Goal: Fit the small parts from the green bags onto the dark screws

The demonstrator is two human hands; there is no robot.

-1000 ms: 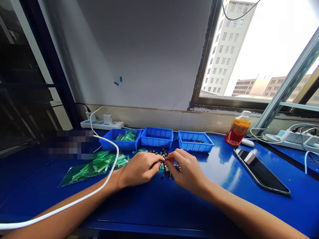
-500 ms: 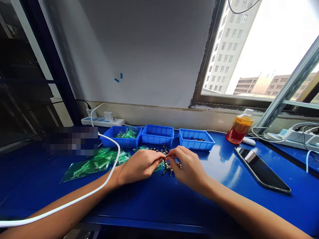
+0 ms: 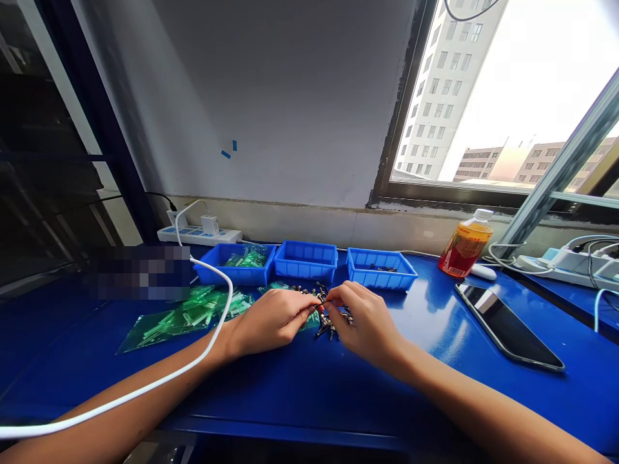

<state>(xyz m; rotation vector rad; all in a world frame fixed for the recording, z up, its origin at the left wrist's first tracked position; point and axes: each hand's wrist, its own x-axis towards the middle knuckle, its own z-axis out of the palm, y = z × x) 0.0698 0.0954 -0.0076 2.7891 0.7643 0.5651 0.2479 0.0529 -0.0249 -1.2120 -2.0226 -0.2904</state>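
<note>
My left hand (image 3: 275, 319) and my right hand (image 3: 365, 322) meet above the table, fingertips nearly touching. Both pinch a small dark thin part (image 3: 322, 303); its exact kind is too small to make out. Just behind and below the fingers lies a loose pile of small metal screw-like pieces (image 3: 326, 330), partly covered by my hands. Left of the pile, clear green-tinted bags (image 3: 193, 316) with pale slender pieces inside lie on the blue table (image 3: 271, 393).
Along the wall stand a blue bin with a green bag (image 3: 232, 274), a middle blue bin (image 3: 305, 270) and a right blue bin (image 3: 382, 280) with dark small parts. A white cable (image 3: 213, 348) crosses my left forearm. At right are a drink bottle (image 3: 465, 245) and a phone (image 3: 507, 328).
Almost nothing differs. Both hands keep their pinch on the small dark part in the same place; the whole view has shifted very slightly.
</note>
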